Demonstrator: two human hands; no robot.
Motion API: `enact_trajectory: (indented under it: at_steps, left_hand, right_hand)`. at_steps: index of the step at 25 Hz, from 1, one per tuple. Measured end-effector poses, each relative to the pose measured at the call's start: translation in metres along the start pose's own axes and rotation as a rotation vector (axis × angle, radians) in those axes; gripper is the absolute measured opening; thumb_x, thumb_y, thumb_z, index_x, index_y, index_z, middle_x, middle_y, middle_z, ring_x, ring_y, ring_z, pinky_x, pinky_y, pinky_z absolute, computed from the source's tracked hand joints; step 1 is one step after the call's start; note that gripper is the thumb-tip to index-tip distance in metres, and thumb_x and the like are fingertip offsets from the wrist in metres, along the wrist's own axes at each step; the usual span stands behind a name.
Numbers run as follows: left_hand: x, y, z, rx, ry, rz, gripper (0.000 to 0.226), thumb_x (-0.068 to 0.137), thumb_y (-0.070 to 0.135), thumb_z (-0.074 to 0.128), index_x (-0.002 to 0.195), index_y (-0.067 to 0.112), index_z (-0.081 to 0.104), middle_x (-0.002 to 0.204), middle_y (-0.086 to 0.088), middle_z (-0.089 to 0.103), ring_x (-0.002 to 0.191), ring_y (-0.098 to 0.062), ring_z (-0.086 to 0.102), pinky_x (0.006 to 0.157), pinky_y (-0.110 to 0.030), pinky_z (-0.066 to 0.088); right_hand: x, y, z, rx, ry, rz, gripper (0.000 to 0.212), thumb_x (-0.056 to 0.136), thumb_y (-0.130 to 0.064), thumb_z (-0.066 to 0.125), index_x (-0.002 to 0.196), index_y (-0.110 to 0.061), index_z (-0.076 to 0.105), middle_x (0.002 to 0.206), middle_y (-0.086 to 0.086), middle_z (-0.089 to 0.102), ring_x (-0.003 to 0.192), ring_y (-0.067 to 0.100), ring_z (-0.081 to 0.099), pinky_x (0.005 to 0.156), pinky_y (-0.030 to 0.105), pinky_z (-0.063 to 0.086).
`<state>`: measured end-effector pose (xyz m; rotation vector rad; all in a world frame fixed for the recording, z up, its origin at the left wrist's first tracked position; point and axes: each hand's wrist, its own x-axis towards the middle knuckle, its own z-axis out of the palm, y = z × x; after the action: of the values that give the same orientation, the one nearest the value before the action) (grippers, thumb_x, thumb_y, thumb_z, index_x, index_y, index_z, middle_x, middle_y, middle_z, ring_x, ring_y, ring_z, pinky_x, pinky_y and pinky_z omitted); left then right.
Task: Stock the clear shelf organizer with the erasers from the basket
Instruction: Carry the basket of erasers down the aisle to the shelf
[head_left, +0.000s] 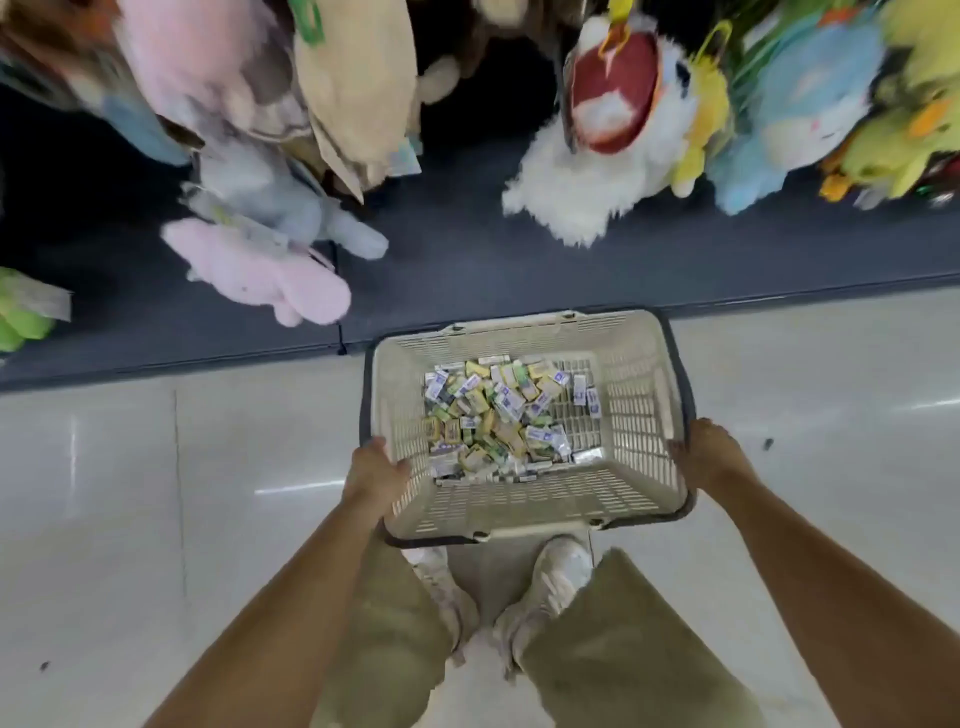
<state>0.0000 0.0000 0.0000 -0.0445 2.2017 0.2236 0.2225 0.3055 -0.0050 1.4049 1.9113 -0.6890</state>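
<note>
Dozens of small wrapped erasers (493, 415) lie heaped on the bottom of the basket (641, 415), which we hold above the pale glossy floor (156, 493), in front of a low dark shelf (467, 260) of plush toys (260, 265). Our left hand (376, 470) grips the near left rim, thumb hooked over the inside. Our right hand (701, 457) clamps the right rim, fingers curled over its edge.

We judge this to be the carrying step: no eraser is out yet, and the clear organizer is not in view. Next we need to find it, set the basket within reach and free a hand.

The basket is stiff cream plastic lattice with flared walls and a dark handle (683, 374) folded down. The erasers are little rectangular blocks in shiny yellow, green and white sleeves, loose and likely to slide if we tilt them.
</note>
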Motion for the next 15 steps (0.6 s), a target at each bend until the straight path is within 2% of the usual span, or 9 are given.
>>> enact_trajectory:
  at_steps: [3, 6, 7, 9, 11, 12, 15]
  left_hand:
    - [0.022, 0.000, 0.015, -0.073, 0.132, -0.085, 0.072, 0.082, 0.018, 0.067, 0.139, 0.000, 0.026, 0.140, -0.022, 0.033, 0.125, -0.037, 0.042, 0.103, -0.042, 0.038]
    - [0.042, -0.006, 0.025, -0.233, 0.140, -0.157, 0.077, 0.078, 0.011, 0.070, 0.139, 0.001, 0.024, 0.138, -0.022, 0.039, 0.122, -0.039, 0.045, 0.099, -0.044, 0.042]
    - [0.049, -0.008, 0.026, -0.280, 0.150, -0.177, 0.070, 0.077, 0.009, 0.068, 0.135, -0.001, 0.031, 0.132, -0.023, 0.046, 0.116, -0.039, 0.051, 0.092, -0.041, 0.047]
    - [0.060, -0.011, 0.020, -0.347, 0.186, -0.202, 0.042, 0.076, 0.006, 0.064, 0.114, -0.004, 0.049, 0.109, -0.023, 0.060, 0.091, -0.037, 0.062, 0.075, -0.038, 0.051]
    - [0.067, -0.011, 0.015, -0.387, 0.198, -0.220, 0.014, 0.079, 0.004, 0.059, 0.092, -0.001, 0.054, 0.088, -0.021, 0.060, 0.067, -0.032, 0.059, 0.062, -0.032, 0.046]
    - [0.070, -0.012, 0.014, -0.375, 0.204, -0.218, 0.010, 0.082, 0.004, 0.057, 0.090, 0.000, 0.053, 0.085, -0.020, 0.058, 0.065, -0.031, 0.058, 0.059, -0.030, 0.044]
    - [0.071, -0.016, 0.014, -0.284, 0.279, -0.197, 0.024, 0.088, 0.008, 0.049, 0.108, -0.003, 0.056, 0.096, -0.023, 0.061, 0.087, -0.038, 0.060, 0.070, -0.035, 0.044]
  right_hand:
    - [0.024, -0.001, 0.016, 0.141, 0.071, 0.061, 0.052, 0.089, -0.023, 0.055, 0.129, 0.002, 0.034, 0.125, 0.027, 0.047, 0.113, 0.043, 0.050, 0.090, 0.042, 0.043]
    - [0.042, -0.002, 0.024, 0.256, 0.058, 0.098, 0.050, 0.086, -0.022, 0.061, 0.125, 0.001, 0.037, 0.117, 0.025, 0.055, 0.105, 0.041, 0.055, 0.080, 0.039, 0.043]
    - [0.049, -0.001, 0.023, 0.313, 0.061, 0.114, 0.048, 0.085, -0.021, 0.062, 0.122, 0.001, 0.042, 0.112, 0.024, 0.058, 0.099, 0.039, 0.057, 0.076, 0.037, 0.042]
    - [0.060, 0.000, 0.018, 0.437, 0.070, 0.147, 0.038, 0.083, -0.020, 0.064, 0.113, 0.001, 0.053, 0.098, 0.020, 0.062, 0.083, 0.033, 0.058, 0.070, 0.035, 0.043]
    - [0.065, 0.001, 0.016, 0.555, 0.081, 0.176, 0.028, 0.084, -0.019, 0.063, 0.105, -0.002, 0.059, 0.085, 0.014, 0.061, 0.073, 0.028, 0.056, 0.067, 0.035, 0.046]
    - [0.067, 0.003, 0.016, 0.571, 0.101, 0.179, 0.025, 0.085, -0.019, 0.061, 0.103, -0.002, 0.061, 0.082, 0.014, 0.061, 0.071, 0.028, 0.055, 0.067, 0.036, 0.047]
    - [0.064, 0.006, 0.017, 0.422, 0.226, 0.157, 0.024, 0.088, -0.020, 0.051, 0.100, -0.006, 0.065, 0.081, 0.016, 0.061, 0.078, 0.035, 0.058, 0.067, 0.035, 0.046]
